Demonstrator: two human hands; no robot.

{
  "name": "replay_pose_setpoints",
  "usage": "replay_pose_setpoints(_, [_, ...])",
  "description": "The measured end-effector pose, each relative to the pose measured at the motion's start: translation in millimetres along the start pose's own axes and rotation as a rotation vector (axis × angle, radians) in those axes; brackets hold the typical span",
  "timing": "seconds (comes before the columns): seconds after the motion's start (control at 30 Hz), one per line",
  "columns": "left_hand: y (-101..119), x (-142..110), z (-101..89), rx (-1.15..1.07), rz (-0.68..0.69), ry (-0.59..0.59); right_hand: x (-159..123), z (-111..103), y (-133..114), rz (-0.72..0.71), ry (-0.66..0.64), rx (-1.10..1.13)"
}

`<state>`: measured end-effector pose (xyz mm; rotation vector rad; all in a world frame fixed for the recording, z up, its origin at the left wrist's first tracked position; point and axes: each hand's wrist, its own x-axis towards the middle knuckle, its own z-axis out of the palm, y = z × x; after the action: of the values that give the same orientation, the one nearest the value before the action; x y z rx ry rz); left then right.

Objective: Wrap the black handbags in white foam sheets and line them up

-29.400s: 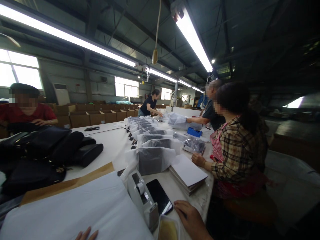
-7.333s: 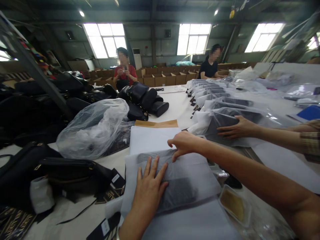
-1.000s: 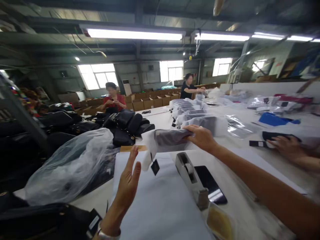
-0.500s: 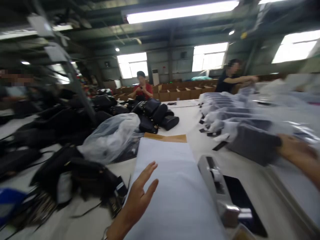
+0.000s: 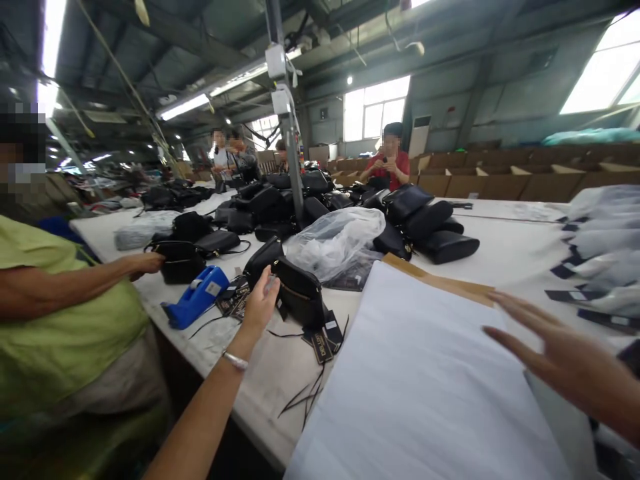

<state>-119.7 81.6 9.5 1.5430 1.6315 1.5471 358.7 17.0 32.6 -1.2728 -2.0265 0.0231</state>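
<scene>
My left hand (image 5: 261, 303), with a bangle on its wrist, is at the near side of a black handbag (image 5: 303, 300) standing on the table. Its thumb and fingers close on the bag's end, where a small greyish piece shows between them. Black hang tags (image 5: 321, 345) with cords lie by the bag. My right hand (image 5: 560, 350) is held over the right edge of a stack of white paper (image 5: 425, 373), fingers stretched out and holding nothing. Brown card (image 5: 440, 280) sticks out from under the paper's far edge.
A blue tape dispenser (image 5: 197, 297) stands left of my left hand. Beside it, a co-worker in a green top (image 5: 65, 320) touches another black bag (image 5: 183, 261). Clear plastic (image 5: 335, 243) and piled black bags (image 5: 430, 227) lie beyond. Wrapped bags (image 5: 605, 233) line the right.
The view has turned left. My left hand has gone from above the white paper to the black handbag. My right hand has let go of the grey wrapped bag and come over the paper.
</scene>
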Motion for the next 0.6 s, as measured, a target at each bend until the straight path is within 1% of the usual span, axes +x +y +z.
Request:
replay_pose_setpoints(0.03, [-10, 5, -0.9, -0.013, -0.036, -0.002, 7, 13, -20, 0.03, 0.024, -0.043])
replay_pose_setpoints(0.07, [-20, 7, -0.5, -0.022, -0.055, -0.007, 17, 31, -42, 0.055, -0.024, -0.067])
replay_pose_setpoints(0.1, [-27, 6, 0.7, -0.039, -0.069, -0.016, 31, 52, -65, 0.041, -0.088, -0.038])
replay_pose_setpoints(0.17, [-37, -1, 4.1, -0.075, -0.082, -0.043, 65, 98, -108, -0.002, -0.156, 0.05])
replay_pose_setpoints(0.2, [-40, -6, 5.7, -0.092, -0.085, -0.06, 84, 120, -127, -0.001, -0.187, 0.078])
replay_pose_setpoints(0.23, [-42, -12, 7.0, -0.106, -0.088, -0.082, 101, 141, -143, 0.014, -0.22, 0.094])
replay_pose_setpoints(0.3, [-46, -24, 8.2, -0.128, -0.094, -0.134, 133, 176, -165, 0.06, -0.282, 0.101])
replay_pose_setpoints(0.37, [-48, -36, 7.0, -0.142, -0.097, -0.186, 157, 202, -176, 0.134, -0.347, 0.076])
replay_pose_setpoints(0.43, [-52, -46, 3.2, -0.149, -0.097, -0.219, 173, 220, -178, 0.179, -0.386, 0.064])
replay_pose_setpoints(0.53, [-56, -54, -6.8, -0.151, -0.086, -0.216, 183, 231, -172, 0.181, -0.383, 0.071])
replay_pose_setpoints(0.6, [-57, -56, -15.1, -0.144, -0.069, -0.172, 182, 229, -167, 0.173, -0.354, 0.08])
